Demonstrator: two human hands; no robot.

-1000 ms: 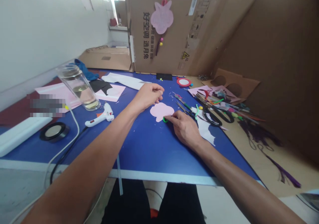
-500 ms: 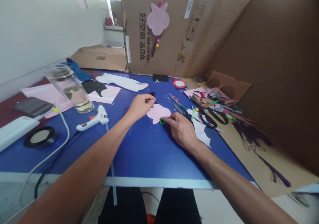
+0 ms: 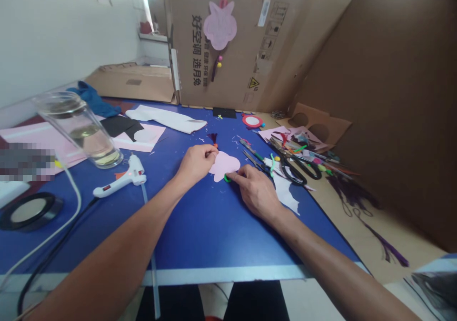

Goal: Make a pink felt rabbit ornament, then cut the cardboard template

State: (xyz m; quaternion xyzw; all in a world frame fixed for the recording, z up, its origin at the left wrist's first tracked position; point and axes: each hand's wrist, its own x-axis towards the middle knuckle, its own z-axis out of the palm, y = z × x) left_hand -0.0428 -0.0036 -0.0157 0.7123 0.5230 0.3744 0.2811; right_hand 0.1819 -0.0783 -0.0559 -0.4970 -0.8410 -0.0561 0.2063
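Note:
A pink paper cutout (image 3: pixel 228 161) with a wavy outline lies flat on the blue table between my hands. My left hand (image 3: pixel 196 164) is pinched closed at its upper left edge; what the fingertips hold is hidden. Just beyond them lies a dark purple tassel (image 3: pixel 213 137) with an orange bead (image 3: pixel 215 145) at its end. At the cutout's lower edge is a small green ring (image 3: pixel 227 179). My right hand (image 3: pixel 259 190) has its index finger on this ring, the other fingers curled under; the thumb is hard to see.
To the left stand a glue gun (image 3: pixel 123 177), a glass of liquid (image 3: pixel 94 140) and a roll of black tape (image 3: pixel 52 207). Scissors (image 3: pixel 294 169) and craft scraps lie at right. A similar pink cutout (image 3: pixel 220 26) hangs on the cardboard wall (image 3: pixel 243 73) behind.
My view has shifted, so most things sit further left. The tassel's orange bead now shows beyond my left fingertips. Both hands stay at the cutout, the right finger still on the green ring.

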